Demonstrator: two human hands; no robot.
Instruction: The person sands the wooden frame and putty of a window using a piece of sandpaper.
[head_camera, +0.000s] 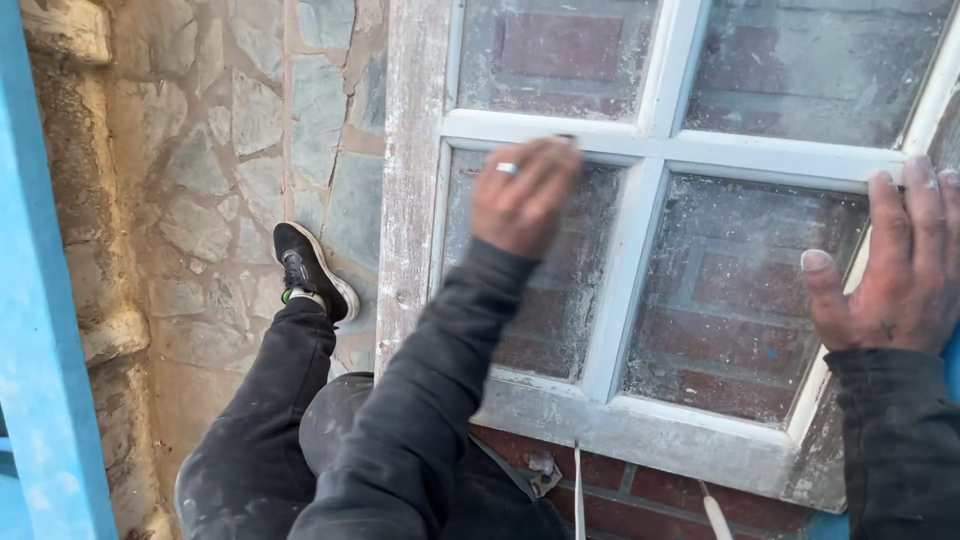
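On window frame (640, 140) — left hand (522, 195) rubbing, right hand (895, 265) bracing.

Stone paving (220, 150), red brick (640, 495)

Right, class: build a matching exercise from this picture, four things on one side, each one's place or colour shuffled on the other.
Things:
1 left hand
2 right hand
3 shoe
4 window frame

Descriptions:
A black, on stone paving
B white, dusty, with glass panes
C on the frame's right edge
D wears a ring, at the horizontal bar

Pairs: 1-D, 2-C, 3-A, 4-B
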